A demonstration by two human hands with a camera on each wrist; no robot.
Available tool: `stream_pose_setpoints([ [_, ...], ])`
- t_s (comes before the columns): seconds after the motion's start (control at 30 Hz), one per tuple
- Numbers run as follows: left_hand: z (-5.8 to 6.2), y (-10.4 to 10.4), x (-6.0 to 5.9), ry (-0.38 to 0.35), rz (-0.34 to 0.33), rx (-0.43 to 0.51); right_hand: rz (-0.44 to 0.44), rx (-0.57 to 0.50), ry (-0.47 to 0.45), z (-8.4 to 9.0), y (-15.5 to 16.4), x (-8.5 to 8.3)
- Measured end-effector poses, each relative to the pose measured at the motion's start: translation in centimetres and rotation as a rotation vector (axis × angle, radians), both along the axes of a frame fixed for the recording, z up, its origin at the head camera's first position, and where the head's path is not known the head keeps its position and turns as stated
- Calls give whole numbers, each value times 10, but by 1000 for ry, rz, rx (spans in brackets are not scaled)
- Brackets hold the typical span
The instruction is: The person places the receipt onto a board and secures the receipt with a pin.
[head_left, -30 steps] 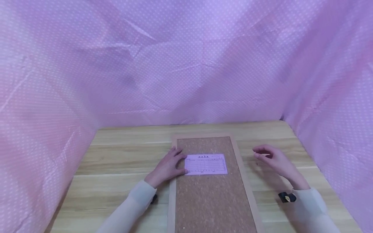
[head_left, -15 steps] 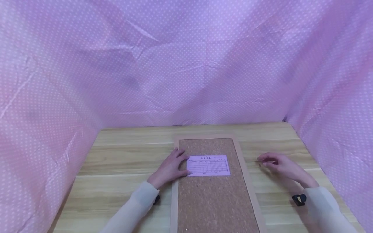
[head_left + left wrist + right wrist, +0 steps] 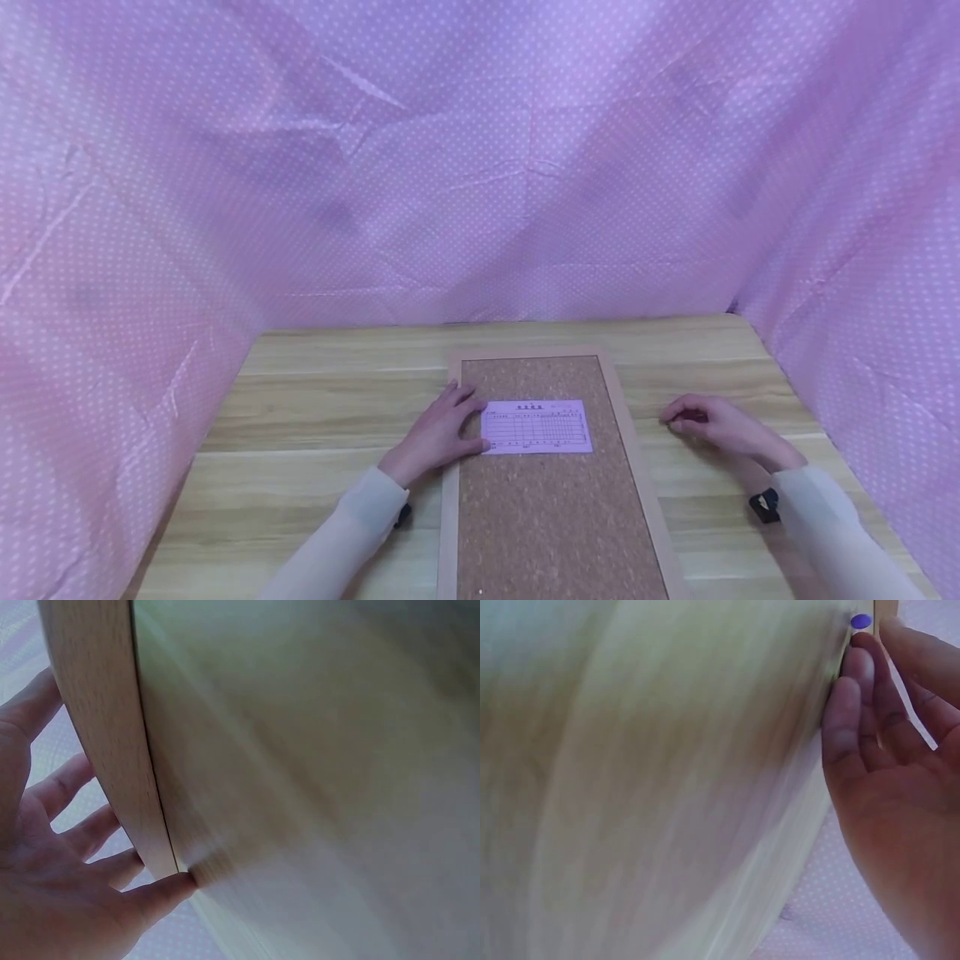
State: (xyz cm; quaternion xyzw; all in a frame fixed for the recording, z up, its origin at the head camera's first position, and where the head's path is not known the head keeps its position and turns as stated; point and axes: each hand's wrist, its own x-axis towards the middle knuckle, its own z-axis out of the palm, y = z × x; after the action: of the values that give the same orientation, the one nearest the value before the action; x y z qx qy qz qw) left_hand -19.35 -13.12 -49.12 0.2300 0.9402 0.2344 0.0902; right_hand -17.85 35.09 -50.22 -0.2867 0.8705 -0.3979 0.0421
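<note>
Nearest the person, two pale sleeves reach forward over the wooden worktop (image 3: 315,417), each with a small dark device at the wrist. Between them a cork board (image 3: 551,517) with a light wood frame lies flat, its long side running away from the person.

The left hand (image 3: 438,433) rests with relaxed, nearly straight fingers across the board's left frame, its fingertips touching the left edge of a pink printed form (image 3: 536,427). The form lies flat on the cork, a little beyond the board's middle, its ruled table facing up. The left wrist view shows the same hand (image 3: 52,877) spread and gripping nothing, fingers against the edge of the frame.

The right hand (image 3: 712,425) is on the worktop to the right of the board, apart from the frame, fingers curled down with the tips drawn together on the wood. In the right wrist view its fingertips (image 3: 855,682) close just beside a small purple pushpin (image 3: 861,621); the view is blurred, and I cannot tell whether the hand actually has hold of the pin or only touches near it.

Behind the worktop and along both sides hangs a pink dotted cloth (image 3: 480,167), creased in places.
</note>
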Motion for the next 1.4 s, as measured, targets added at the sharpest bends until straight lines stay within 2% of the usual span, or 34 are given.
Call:
stream_pose_setpoints([
  [0.13,0,0,1,-2,1,2,21,-3,3,-3,3,-2],
  [1.17,-1,0,1,11,-9,7,-12,-8,34,-8,-3,-1],
  [1.4,-1,0,3,6,-13,23,-64,30,-6,-5,-2,1],
])
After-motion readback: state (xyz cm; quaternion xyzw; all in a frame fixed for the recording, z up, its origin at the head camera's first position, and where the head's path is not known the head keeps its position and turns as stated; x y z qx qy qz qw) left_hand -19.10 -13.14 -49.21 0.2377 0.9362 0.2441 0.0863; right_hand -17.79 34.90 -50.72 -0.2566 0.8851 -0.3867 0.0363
